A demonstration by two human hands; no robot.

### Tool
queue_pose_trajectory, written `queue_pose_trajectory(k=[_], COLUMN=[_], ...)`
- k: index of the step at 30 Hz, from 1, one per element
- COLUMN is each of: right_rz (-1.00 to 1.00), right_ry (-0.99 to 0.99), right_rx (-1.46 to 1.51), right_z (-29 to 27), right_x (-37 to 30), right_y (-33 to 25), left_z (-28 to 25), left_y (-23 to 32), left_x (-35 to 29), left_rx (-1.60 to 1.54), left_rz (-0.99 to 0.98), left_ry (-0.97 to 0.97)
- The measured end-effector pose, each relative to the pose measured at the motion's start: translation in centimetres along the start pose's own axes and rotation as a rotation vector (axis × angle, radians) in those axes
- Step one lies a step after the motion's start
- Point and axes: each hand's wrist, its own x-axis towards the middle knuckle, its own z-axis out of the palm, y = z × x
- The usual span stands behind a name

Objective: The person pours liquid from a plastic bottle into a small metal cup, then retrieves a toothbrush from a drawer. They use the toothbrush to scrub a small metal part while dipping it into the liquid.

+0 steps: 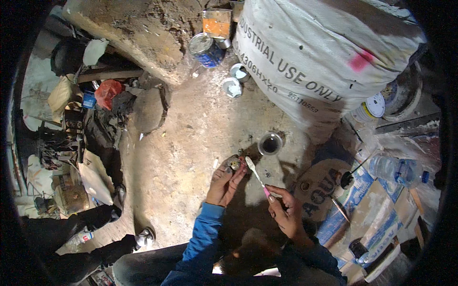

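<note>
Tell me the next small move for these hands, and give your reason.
Probably shift the toothbrush slightly left, bringing its head onto the small round part. The left hand holds that part in its fingers, the right hand grips the brush by its pink handle, and the brush head sits just right of the part, beside the left fingertips.

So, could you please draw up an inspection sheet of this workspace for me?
Surface: worn, stained ground.
Job's things: small roundish part; pink-and-white brush; cup with dark contents, just beyond the hands.
Clutter: blue can, orange-and-white tin at the far side; red bag at left; plastic bottle and cardboard at right.
Hands: left hand holds the part; right hand holds the brush near its pink end.
Cables: nothing seen clearly.
Surroundings: large white sack, far right; shoe, lower left.
</note>
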Motion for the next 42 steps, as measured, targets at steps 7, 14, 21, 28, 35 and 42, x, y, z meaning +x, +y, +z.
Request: queue_pose_trajectory(k=[7,14,21,28,35,42], right_rz=[-0.299,0.488,-0.453,0.464,-0.14,0.464], right_ry=[0.088,-0.342,0.182,-0.315,0.065,-0.259], right_rx=[-0.223,0.92,-0.368,0.945,0.026,0.853], right_z=[2.7,0.3,2.0,0.0,1.6,0.2], right_x=[0.1,0.7,1.5,1.6,2.7,2.3], right_y=[-0.3,-0.7,2.3,2.8,3.6,5.0], left_z=[0.2,0.1,0.0,-0.5,-1.9,-2.5], left_y=[-0.4,-0.2,-1.0,-1.1,-1.9,-1.3], left_x=[-0.2,0.1,-0.1,0.0,0.5,0.4], left_rx=[-0.083,-0.024,0.237,0.144,0.34,0.244], left_rz=[0.002,0.028,0.015,0.023,0.015,-0.057], left_ry=[-0.041,-0.045,0.091,0.106,0.183,0.162])
